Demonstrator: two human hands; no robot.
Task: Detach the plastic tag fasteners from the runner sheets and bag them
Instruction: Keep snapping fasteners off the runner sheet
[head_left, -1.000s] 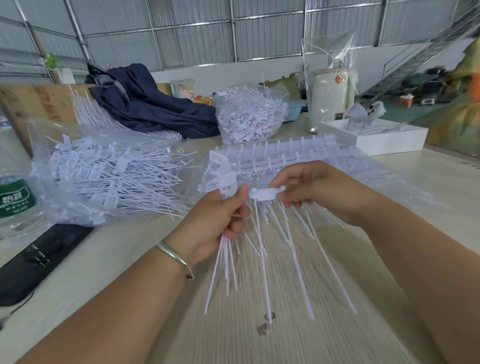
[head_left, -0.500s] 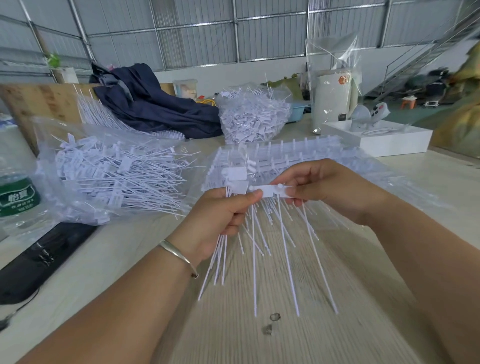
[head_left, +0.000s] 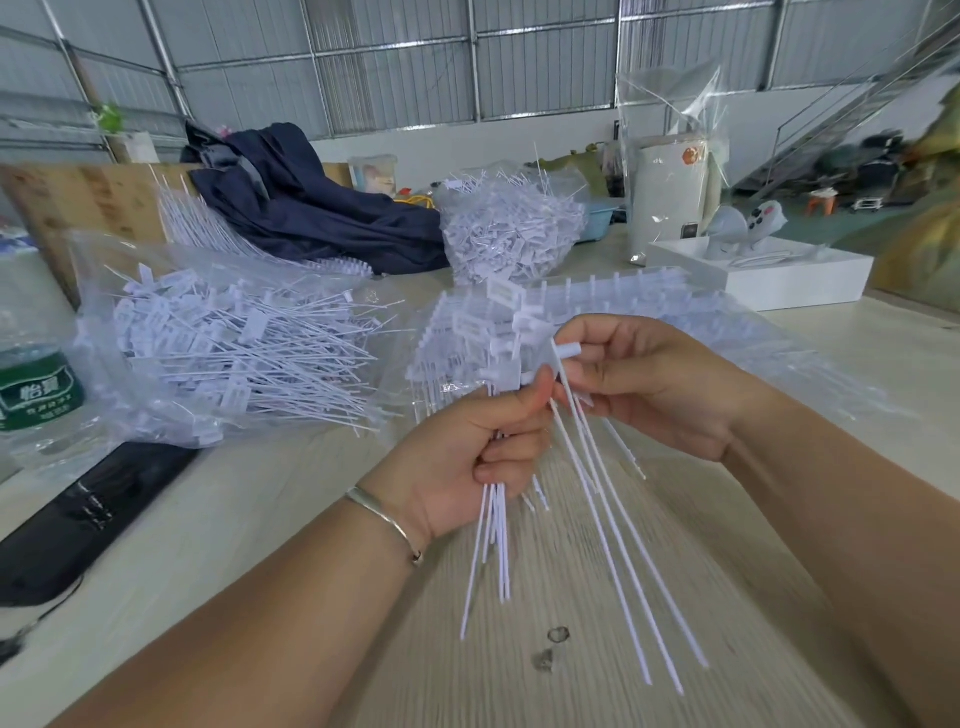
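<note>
Left hand: curled round a bundle of loose tag fasteners, their thin white tails hanging below the fist toward the tabletop, their flat heads fanned above the thumb.
Right hand: pinched the head of one fastener between thumb and fingers, just beside the left thumb tip; several long tails ran down from that grip.
Wrist: a thin metal bangle sat on the left wrist.
Runner sheets: lay in clear film directly behind both hands, rows of heads upright.
Filled bag: clear plastic, lying to the left on the tabletop, packed with detached fasteners.
Second bag: stood further back, heaped with more fasteners.
Further left: a green-labelled water bottle and a black flat case at the tabletop edge.
Behind: a dark blue garment against a wooden board.
Right rear: a white box near a white cylinder wrapped in clear plastic.
</note>
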